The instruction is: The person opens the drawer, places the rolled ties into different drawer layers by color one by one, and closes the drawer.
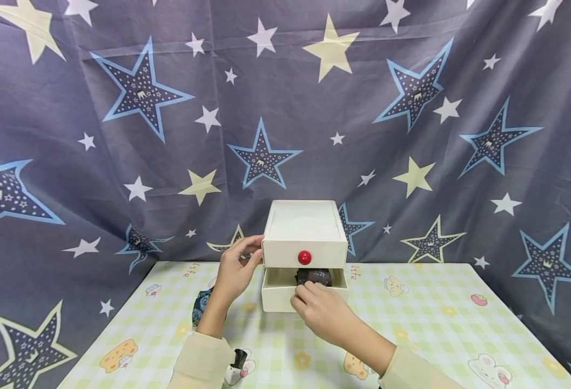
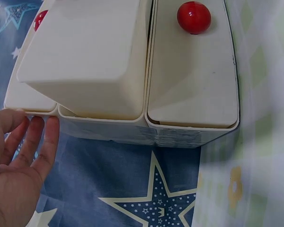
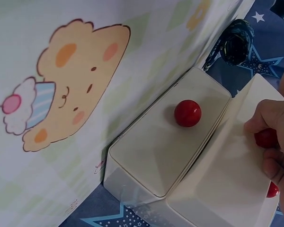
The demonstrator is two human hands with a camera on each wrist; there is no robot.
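A white drawer cabinet point(image 1: 307, 221) has three drawers with red knobs; the middle drawer point(image 1: 277, 302) is pulled out. Inside it lies a dark patterned rolled bundle point(image 1: 316, 276), seen only in the head view. My right hand point(image 1: 321, 310) pinches that drawer's red knob point(image 3: 266, 138) between thumb and fingers. On the cabinet's left side rests my left hand point(image 1: 236, 267), its fingers point(image 2: 49, 142) fairly straight against the edge near the top drawer point(image 1: 285, 253). The bottom drawer point(image 2: 194, 75) is closed.
A navy patterned rolled bundle point(image 1: 200, 307) lies left of the cabinet, partly behind my left forearm. Under everything is a green-checked tablecloth point(image 1: 426, 324) with cartoon prints. A star-patterned curtain point(image 1: 304, 108) hangs close behind the cabinet.
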